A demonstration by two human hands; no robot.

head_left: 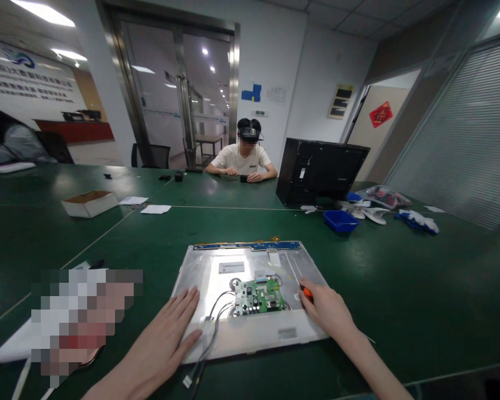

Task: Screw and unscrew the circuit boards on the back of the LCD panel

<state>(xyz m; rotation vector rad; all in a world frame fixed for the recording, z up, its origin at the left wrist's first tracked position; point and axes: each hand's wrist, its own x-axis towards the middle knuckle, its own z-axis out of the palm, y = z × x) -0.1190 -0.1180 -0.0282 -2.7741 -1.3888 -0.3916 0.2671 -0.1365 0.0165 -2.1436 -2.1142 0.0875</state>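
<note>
Panel | left fingers outstretched | right fingers gripping orange tool | blue tray: contents unclear

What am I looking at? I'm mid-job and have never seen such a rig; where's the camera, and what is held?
No robot here: someone works bare-handed with the camera worn on their head, so the picture looks forward and down. On the green table lies a metallic panel bearing a green circuit board, with dark cables trailing over its near edge. The left hand rests flat on the panel's left side, holding nothing. The right hand grips an orange-handled tool at the panel's right side; its tip is unclear. Farther off are a black monitor, a blue tray and a white box.
</note>
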